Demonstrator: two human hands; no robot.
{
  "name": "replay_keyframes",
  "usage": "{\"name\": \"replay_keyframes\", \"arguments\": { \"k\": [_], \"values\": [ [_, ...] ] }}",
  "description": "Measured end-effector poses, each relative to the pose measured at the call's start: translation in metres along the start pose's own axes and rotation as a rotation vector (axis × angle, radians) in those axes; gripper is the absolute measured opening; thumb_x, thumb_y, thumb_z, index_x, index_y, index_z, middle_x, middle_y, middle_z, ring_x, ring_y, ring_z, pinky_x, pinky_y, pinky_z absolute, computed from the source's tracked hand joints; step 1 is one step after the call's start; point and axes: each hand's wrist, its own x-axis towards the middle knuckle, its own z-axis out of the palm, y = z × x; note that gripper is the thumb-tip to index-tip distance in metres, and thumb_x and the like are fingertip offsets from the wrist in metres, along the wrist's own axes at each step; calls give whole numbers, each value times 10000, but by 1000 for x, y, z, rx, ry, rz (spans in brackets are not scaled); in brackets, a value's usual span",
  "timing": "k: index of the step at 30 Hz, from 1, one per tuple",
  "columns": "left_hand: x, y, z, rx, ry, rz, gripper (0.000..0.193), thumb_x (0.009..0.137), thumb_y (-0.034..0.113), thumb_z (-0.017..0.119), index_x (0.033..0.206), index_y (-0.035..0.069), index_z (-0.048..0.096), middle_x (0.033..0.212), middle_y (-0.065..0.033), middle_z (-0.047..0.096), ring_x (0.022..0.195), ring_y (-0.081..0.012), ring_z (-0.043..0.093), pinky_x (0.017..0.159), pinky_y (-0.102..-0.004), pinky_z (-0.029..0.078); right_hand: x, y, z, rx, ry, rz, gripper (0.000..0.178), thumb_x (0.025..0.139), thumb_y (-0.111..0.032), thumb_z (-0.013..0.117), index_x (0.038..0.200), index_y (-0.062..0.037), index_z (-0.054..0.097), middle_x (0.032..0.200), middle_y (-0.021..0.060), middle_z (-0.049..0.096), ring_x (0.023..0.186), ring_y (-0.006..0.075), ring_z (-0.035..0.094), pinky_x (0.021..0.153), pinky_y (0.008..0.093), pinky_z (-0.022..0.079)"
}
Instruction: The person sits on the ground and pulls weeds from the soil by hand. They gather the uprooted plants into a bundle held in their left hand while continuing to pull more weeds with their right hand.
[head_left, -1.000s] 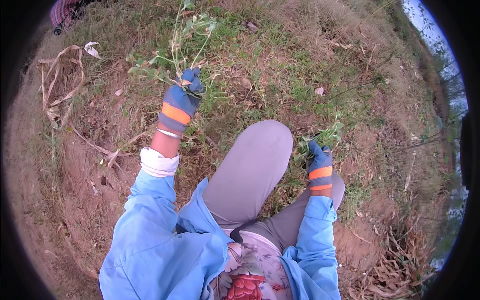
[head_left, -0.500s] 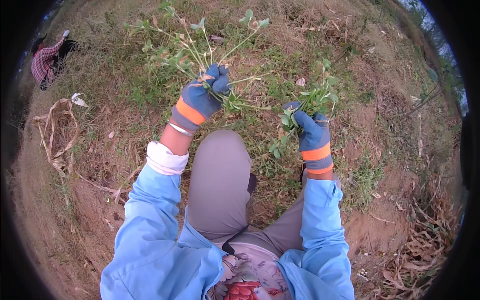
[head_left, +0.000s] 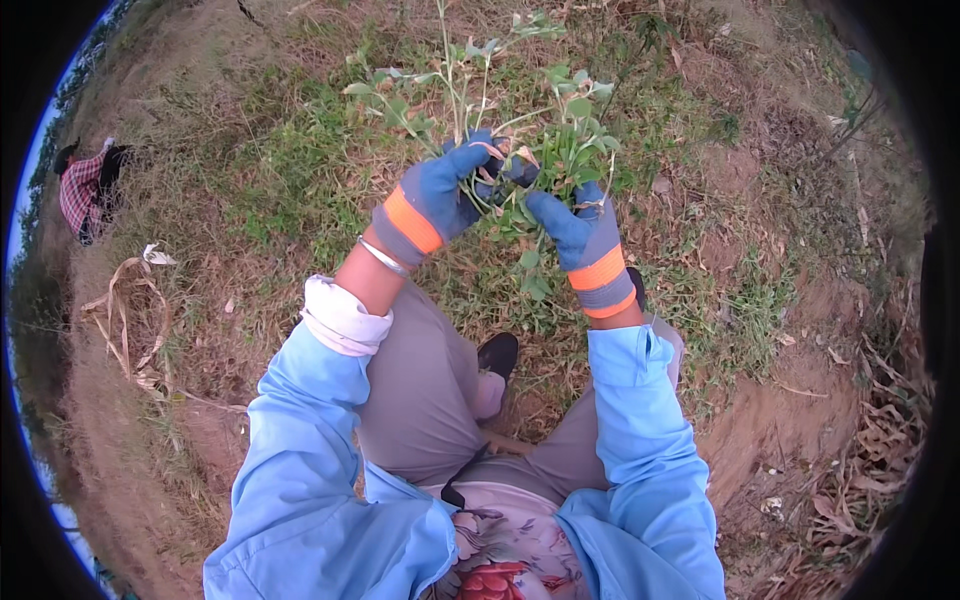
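Note:
My left hand [head_left: 440, 195], in a blue, grey and orange work glove, is closed round the lower stems of a bunch of leafy green plants [head_left: 455, 85]. Thin pale stems fan out from it, with some dry brown leaves among them. Close beside it, my right hand [head_left: 578, 230] wears a matching glove and grips a smaller, denser tuft of green weeds [head_left: 570, 155]. The two bunches meet and overlap between the hands, so which leaves belong to which is partly hidden. Both hands are above the ground, out past my knees.
Low weeds and dry grass [head_left: 300, 165] cover the reddish soil [head_left: 760, 440]. Dry curled stalks [head_left: 125, 310] lie at left, and dry leaf litter [head_left: 850, 510] at lower right. At far left a person in a checked shirt [head_left: 82, 195] bends low. My dark shoe [head_left: 498, 355] shows below the hands.
My hands have come together: the left moved right and the right moved left and slightly up, bringing both bunches into contact. My left knee has shifted lower, exposing my shoe.

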Motion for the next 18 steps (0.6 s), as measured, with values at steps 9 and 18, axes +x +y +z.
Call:
{"name": "replay_keyframes", "arguments": {
  "k": [9,18],
  "values": [
    [-1,-6,38,43,205,21,280,833,203,553,1050,27,529,967,-35,581,822,-91,536,715,-216,432,2,4,5,24,9,48,357,681,-76,643,1016,-19,532,904,35,584,776,106,537,650,255,446],
    [6,-6,18,304,202,86,215,815,201,563,952,38,594,818,3,571,688,-63,493,587,-183,365,2,27,5,-27,77,72,283,696,-65,607,966,-17,537,817,17,569,678,78,495,564,242,419]
  ]
}}
